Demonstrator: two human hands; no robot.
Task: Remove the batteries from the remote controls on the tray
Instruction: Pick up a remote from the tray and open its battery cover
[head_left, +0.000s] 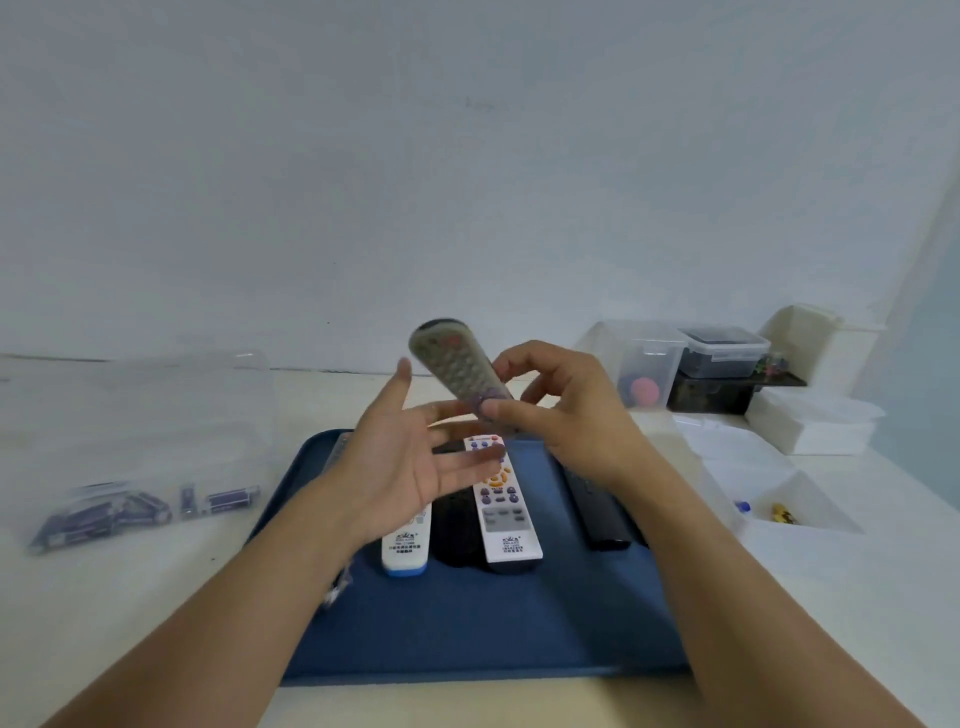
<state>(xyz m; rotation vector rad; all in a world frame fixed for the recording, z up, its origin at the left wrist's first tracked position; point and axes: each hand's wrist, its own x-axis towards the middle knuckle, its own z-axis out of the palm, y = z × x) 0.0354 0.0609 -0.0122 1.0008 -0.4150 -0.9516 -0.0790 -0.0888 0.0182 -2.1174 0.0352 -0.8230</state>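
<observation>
My right hand (566, 410) pinches the lower end of a grey remote (454, 366) and holds it up above the blue tray (467, 623), buttons toward me, top end tilted up and left. My left hand (400, 462) hovers just left of it, palm up, fingers spread and straight, holding nothing. On the tray lie a white remote with a blue end (406, 551), a white remote with coloured buttons (503, 509), a black remote (457, 535) between them and a long black remote (597, 512) at the right.
A clear plastic box (156, 415) at the left holds several purple batteries (130, 512). Clear and white storage boxes (727, 358) stand at the back right. A white divided tray (769, 499) at the right holds small items. The wall rises behind the table.
</observation>
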